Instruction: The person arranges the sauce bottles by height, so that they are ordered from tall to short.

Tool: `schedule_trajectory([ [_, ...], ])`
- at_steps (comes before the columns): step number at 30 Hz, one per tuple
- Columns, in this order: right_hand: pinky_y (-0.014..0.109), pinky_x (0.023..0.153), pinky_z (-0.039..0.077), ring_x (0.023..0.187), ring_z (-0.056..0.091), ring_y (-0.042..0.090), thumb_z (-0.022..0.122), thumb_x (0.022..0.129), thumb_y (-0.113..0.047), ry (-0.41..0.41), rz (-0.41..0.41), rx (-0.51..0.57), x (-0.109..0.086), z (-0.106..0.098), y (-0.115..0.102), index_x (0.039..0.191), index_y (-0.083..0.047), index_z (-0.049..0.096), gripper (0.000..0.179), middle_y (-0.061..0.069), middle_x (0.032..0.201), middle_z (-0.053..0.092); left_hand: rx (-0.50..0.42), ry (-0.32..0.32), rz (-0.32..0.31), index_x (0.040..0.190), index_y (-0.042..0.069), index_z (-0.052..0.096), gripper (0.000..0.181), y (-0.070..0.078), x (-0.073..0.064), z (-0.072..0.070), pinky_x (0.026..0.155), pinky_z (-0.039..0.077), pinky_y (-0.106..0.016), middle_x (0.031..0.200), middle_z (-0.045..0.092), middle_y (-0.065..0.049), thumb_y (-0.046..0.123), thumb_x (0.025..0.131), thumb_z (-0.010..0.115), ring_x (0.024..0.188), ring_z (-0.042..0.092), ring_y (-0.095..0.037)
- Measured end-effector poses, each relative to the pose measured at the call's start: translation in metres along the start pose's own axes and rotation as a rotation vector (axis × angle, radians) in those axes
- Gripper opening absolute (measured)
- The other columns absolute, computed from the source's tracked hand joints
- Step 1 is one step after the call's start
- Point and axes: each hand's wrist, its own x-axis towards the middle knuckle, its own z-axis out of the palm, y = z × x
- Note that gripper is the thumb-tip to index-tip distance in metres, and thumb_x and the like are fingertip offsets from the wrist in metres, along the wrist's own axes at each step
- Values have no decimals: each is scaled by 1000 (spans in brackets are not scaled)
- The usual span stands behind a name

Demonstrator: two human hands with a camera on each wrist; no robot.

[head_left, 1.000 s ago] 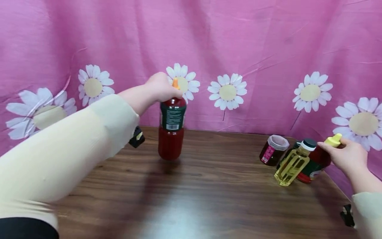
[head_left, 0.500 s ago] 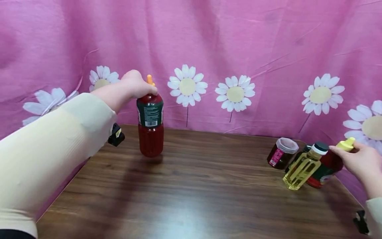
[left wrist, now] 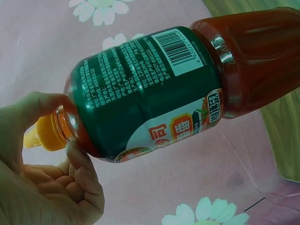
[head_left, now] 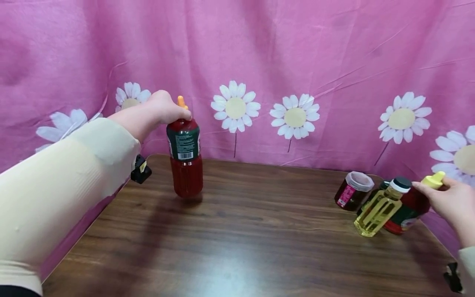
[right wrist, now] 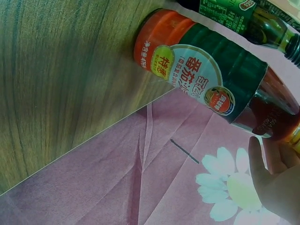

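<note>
In the head view, my left hand [head_left: 163, 109] grips the neck of a large ketchup bottle [head_left: 187, 177] with a green label and orange nozzle cap. The bottle stands upright, its base right at the tabletop toward the back left. Thumb and forefinger circle the neck below the cap [left wrist: 49, 133] in the left wrist view. Far to the right, my right hand [head_left: 452, 204] holds a smaller ketchup bottle [right wrist: 201, 65] just under its yellow nozzle cap [head_left: 433, 180]. In the head view, an oil bottle partly hides this bottle's body.
The pale yellow oil bottle [head_left: 376, 212] with a dark cap stands before the smaller ketchup bottle. Beside it are a dark jar [head_left: 350, 192] with a translucent lid and a half-hidden green bottle [right wrist: 262, 26]. A pink daisy curtain [head_left: 259, 49] hangs behind the wooden table [head_left: 259, 231].
My left hand has carried the large ketchup bottle leftward, mostly in the first half second. The right hand keeps its hold among the bottles; the head view has turned slightly left.
</note>
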Motion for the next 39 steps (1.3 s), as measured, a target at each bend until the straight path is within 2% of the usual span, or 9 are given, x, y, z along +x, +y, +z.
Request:
schedule_trajectory([
  [5, 27, 45, 40, 62, 47, 23, 62, 94, -41, -36, 35, -21, -3, -2, 0, 109, 17, 52, 61, 20, 74, 59, 17, 8, 5, 110, -5, 49, 52, -2, 2, 6, 72, 44, -37, 103, 48, -16, 37, 84, 65, 95, 48, -29],
  [11, 26, 44, 39, 71, 48, 32, 63, 93, -44, -27, 24, -28, -1, -2, -3, 111, 17, 52, 64, 24, 80, 59, 1, 4, -2, 116, -7, 45, 58, -6, 3, 4, 73, 44, -37, 105, 47, -18, 38, 85, 65, 96, 47, -31],
  [25, 25, 45, 41, 71, 48, 31, 62, 94, -44, -29, 30, -33, -2, 0, -2, 116, 19, 50, 68, 27, 83, 59, -22, -35, 5, 116, -8, 44, 56, -16, 2, 10, 77, 46, -41, 106, 47, -20, 35, 87, 64, 98, 48, -33],
  [36, 26, 46, 43, 76, 50, 35, 60, 95, -46, -62, 71, -22, -4, -2, -6, 121, 20, 46, 73, 30, 87, 60, -5, -25, 13, 115, -8, 45, 56, -19, 5, 16, 74, 47, -40, 106, 49, -21, 36, 86, 64, 97, 48, -33],
  [39, 25, 46, 42, 73, 50, 32, 61, 94, -45, -54, 63, -27, -3, -3, -7, 120, 20, 48, 71, 26, 82, 61, -11, -26, 8, 116, -8, 44, 58, -20, 6, 17, 74, 47, -40, 106, 48, -21, 37, 86, 65, 97, 48, -33],
])
